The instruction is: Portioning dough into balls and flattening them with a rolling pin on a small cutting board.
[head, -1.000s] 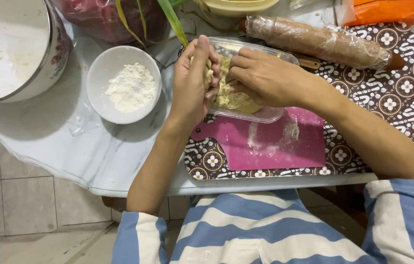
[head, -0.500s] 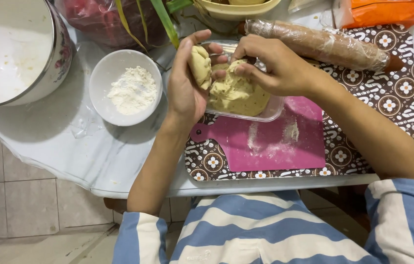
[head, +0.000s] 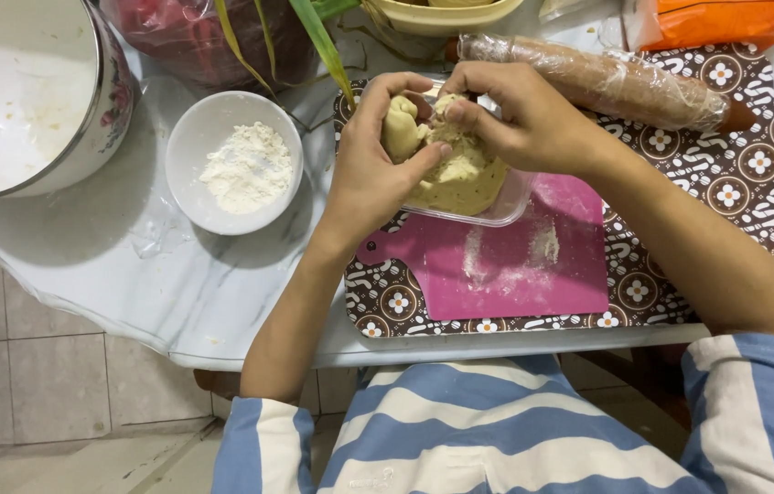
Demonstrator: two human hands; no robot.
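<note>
My left hand (head: pixel 370 174) curls around a small lump of pale yellow dough (head: pixel 402 126), pulled up from the larger dough mass (head: pixel 462 178). My right hand (head: pixel 526 117) pinches the top of that mass with its fingertips, right beside the lump. The dough sits in a clear plastic container (head: pixel 508 207), which rests on the far edge of a pink cutting board (head: pixel 515 274) dusted with flour.
A small white bowl of flour (head: pixel 233 163) stands left of my hands. A large white enamel pot (head: pixel 21 91) is at far left. A plastic-wrapped rolling pin (head: pixel 607 82) lies behind, on a patterned brown tray (head: pixel 725 183). Orange packet (head: pixel 716 18) at back right.
Both hands have lifted from pressing on the dough. The left hand now holds a separated lump that the right hand is pinching away from the mass.
</note>
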